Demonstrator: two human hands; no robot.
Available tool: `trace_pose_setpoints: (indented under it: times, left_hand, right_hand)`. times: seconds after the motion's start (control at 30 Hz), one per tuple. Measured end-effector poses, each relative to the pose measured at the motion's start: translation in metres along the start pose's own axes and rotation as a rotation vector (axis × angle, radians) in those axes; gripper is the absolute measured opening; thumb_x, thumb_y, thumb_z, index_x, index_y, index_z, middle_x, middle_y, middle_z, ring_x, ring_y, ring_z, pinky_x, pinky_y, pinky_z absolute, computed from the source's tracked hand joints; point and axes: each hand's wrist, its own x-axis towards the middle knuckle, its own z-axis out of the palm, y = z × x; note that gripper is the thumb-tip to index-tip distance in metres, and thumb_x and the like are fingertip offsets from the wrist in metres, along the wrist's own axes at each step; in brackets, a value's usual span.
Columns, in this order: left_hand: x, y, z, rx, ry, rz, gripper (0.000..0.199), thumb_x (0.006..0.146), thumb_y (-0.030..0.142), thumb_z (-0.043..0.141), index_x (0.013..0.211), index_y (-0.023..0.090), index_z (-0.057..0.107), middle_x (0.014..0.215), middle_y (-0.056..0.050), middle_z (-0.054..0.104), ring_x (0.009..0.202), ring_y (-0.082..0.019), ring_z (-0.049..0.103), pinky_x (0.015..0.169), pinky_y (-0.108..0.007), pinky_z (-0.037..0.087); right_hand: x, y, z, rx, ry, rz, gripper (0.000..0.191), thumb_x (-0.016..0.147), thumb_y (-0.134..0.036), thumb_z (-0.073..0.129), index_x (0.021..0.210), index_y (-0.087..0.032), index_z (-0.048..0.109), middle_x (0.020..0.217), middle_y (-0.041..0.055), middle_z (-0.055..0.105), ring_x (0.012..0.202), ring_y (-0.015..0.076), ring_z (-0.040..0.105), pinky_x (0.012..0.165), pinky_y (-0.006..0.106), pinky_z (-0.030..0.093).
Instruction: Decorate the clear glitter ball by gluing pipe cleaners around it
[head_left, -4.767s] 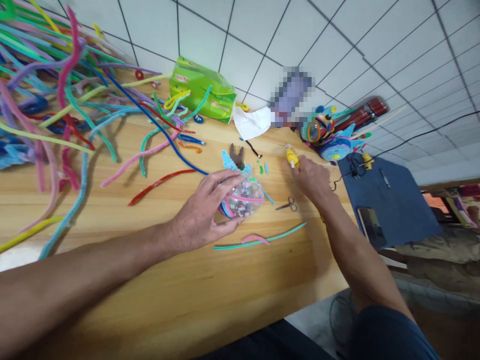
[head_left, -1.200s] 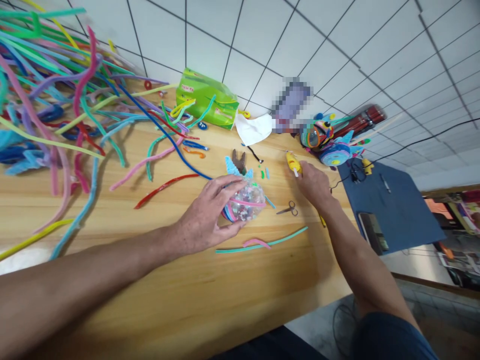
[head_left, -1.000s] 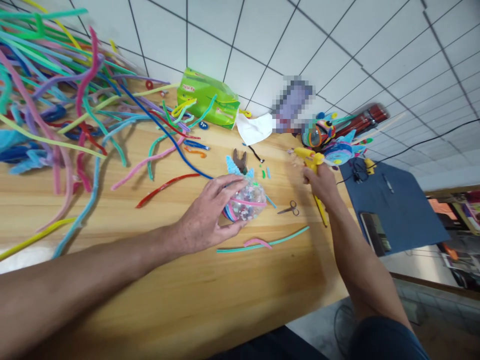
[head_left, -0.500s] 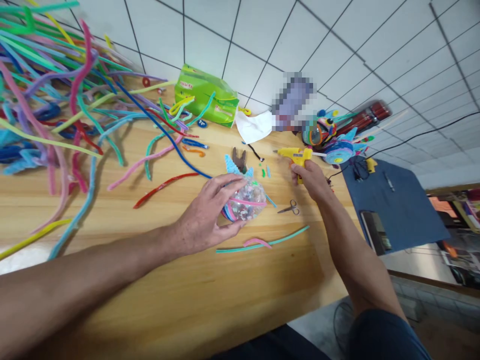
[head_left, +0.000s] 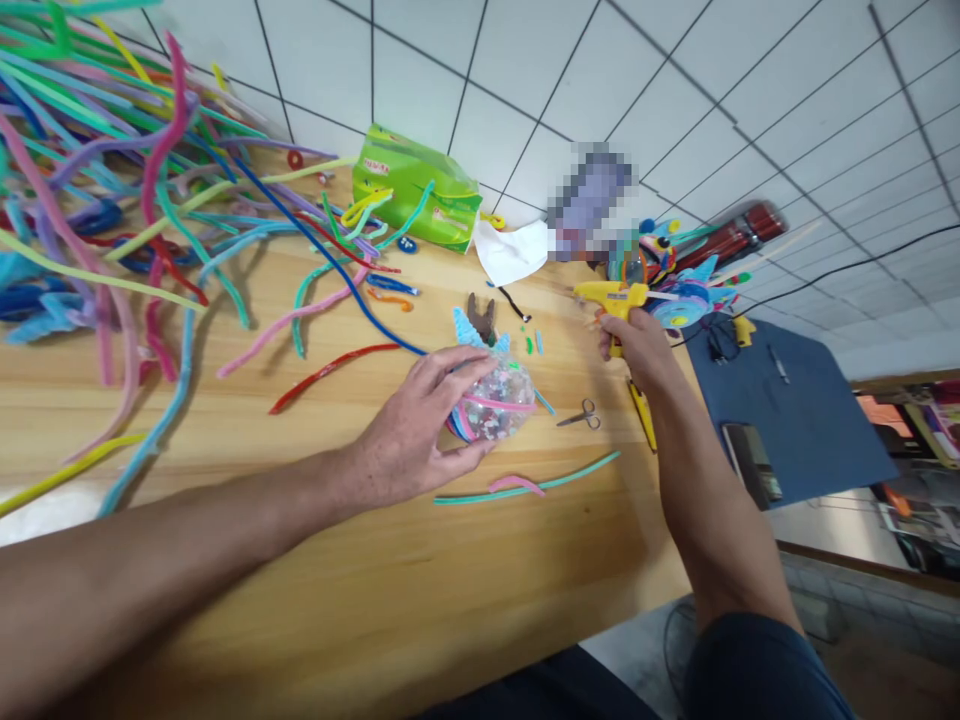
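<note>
My left hand curls around a clear plastic ball with specks of colour inside. A pink strip runs across the ball, and blue and pink fuzzy bands line its left side. Light blue fuzzy points stick up at its top. In my right hand is a yellow glue gun, gripped by its handle, its nozzle toward the left. A white glue stick comes out of its back. Small scissors lie on the table between my hands. Pliers rest behind the ball, partly hidden.
Many coloured pipe cleaners heap at the left. A green packet and white paper lie along the tiled wall. Fuzzy crafted figures and a red flask stand back right. A yellow cutter lies by my right forearm; a dark mat lies beyond.
My right hand has moved right and slightly up with the glue gun, and a yellow cutter now shows beside my forearm. My left hand stays on the ball.
</note>
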Motion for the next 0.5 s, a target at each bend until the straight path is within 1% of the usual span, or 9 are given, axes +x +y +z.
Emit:
trace_pose_setpoints:
  times: [0.07, 0.17, 0.33, 0.5]
  left_hand:
    - [0.0, 0.0, 0.0, 0.004, 0.008, 0.009, 0.077, 0.095, 0.026, 0.076, 0.163, 0.025, 0.038, 0.153, -0.018, 0.054, 0.145, -0.035, 0.057, 0.121, -0.059, 0.055]
    - [0.0, 0.0, 0.0, 0.002, 0.019, 0.027, 0.074, 0.097, 0.023, 0.074, 0.162, 0.022, 0.04, 0.153, -0.019, 0.054, 0.146, -0.034, 0.056, 0.121, -0.056, 0.055]
    - [0.0, 0.001, 0.0, 0.011, 0.026, 0.022, 0.072, 0.098, 0.024, 0.073, 0.161, 0.023, 0.041, 0.153, -0.017, 0.054, 0.146, -0.032, 0.056, 0.122, -0.054, 0.055]
    - [0.0, 0.0, 0.0, 0.018, 0.029, 0.029, 0.074, 0.097, 0.025, 0.074, 0.162, 0.024, 0.04, 0.153, -0.018, 0.055, 0.145, -0.035, 0.058, 0.118, -0.06, 0.057]
  right_hand:
    - [-0.002, 0.007, -0.012, 0.086, 0.054, 0.038, 0.018, 0.084, -0.035, 0.072, 0.089, -0.02, 0.064, 0.062, -0.0037, 0.06, 0.048, 0.0114, 0.051, 0.046, 0.024, 0.043]
    - [-0.001, 0.019, -0.021, 0.117, 0.087, 0.075, 0.02, 0.082, -0.036, 0.075, 0.083, -0.021, 0.062, 0.058, -0.0038, 0.058, 0.045, 0.011, 0.051, 0.044, 0.023, 0.043]
    - [0.006, 0.033, -0.019, 0.128, 0.081, 0.088, 0.025, 0.081, -0.041, 0.079, 0.081, -0.023, 0.061, 0.057, -0.004, 0.059, 0.046, 0.0111, 0.052, 0.042, 0.022, 0.044]
    - [0.009, 0.042, -0.014, 0.108, 0.082, 0.085, 0.024, 0.08, -0.04, 0.079, 0.08, -0.023, 0.061, 0.058, -0.0031, 0.06, 0.048, 0.0125, 0.054, 0.044, 0.024, 0.046]
